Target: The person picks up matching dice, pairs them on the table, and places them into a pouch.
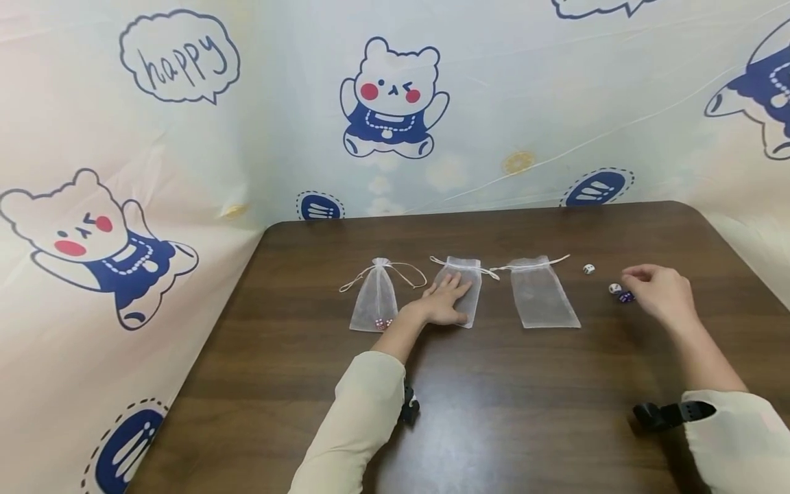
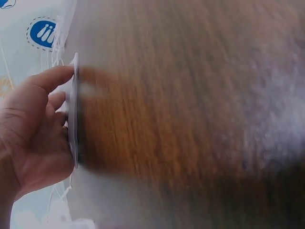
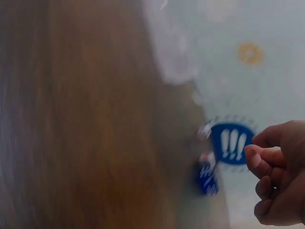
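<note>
My left hand [image 1: 442,302] rests spread over the middle sheer white drawstring bag [image 1: 474,291], its fingers and thumb fairly straight. In the left wrist view, that hand [image 2: 35,126] lies against the pale edge of the bag [image 2: 74,114]. My right hand [image 1: 663,295] hovers by the dice at the right, fingers loosely bent; nothing shows between thumb and forefinger in the right wrist view [image 3: 281,167]. Closest to its fingertips are a white die [image 1: 614,289] and dark blue dice [image 1: 626,296]. Another white die [image 1: 589,269] sits farther back.
Left of my left hand lies a drawn-up sheer bag [image 1: 373,298] with red dice [image 1: 384,323] at its bottom. A flat sheer bag [image 1: 545,295] lies between my hands. All rest on a brown wooden table [image 1: 494,398], with a printed cloth [image 1: 481,89] behind it.
</note>
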Demonstrator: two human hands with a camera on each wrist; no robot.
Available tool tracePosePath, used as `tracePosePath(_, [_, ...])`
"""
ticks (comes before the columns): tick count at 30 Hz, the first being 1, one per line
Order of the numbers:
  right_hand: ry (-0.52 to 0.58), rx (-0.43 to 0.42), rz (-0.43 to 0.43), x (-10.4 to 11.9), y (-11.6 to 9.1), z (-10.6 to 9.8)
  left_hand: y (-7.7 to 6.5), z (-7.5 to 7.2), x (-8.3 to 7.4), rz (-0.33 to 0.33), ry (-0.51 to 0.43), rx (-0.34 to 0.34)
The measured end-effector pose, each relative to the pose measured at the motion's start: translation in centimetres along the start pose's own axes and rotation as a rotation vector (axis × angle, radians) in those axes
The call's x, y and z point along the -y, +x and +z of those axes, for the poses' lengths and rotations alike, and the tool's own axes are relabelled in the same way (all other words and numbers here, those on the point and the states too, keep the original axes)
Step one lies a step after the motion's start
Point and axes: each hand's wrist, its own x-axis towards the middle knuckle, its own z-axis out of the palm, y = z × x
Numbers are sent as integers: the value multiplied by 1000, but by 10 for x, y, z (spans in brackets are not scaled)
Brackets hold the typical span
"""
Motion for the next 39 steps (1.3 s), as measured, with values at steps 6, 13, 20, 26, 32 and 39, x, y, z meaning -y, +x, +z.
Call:
tracePosePath(6, [-114, 74, -1, -20, 9, 0, 0, 1, 0, -8, -8, 4])
tracePosePath(13, [-215, 155, 95, -22, 14, 1, -2, 0, -2, -4, -17, -1])
tracePosePath(20, [-228, 157, 106, -20, 17, 6, -3, 0, -2, -4, -22, -15])
tracePosePath(26, [-217, 151, 93, -20, 16, 11, -3, 1, -2, -6, -33, -19])
tracePosePath(32, [-192, 95, 77, -17, 14, 10, -2, 2, 0, 2, -47, -17])
tracePosePath(39, [-100, -59, 9, -3, 2, -1, -2, 2, 1, 7, -49, -26])
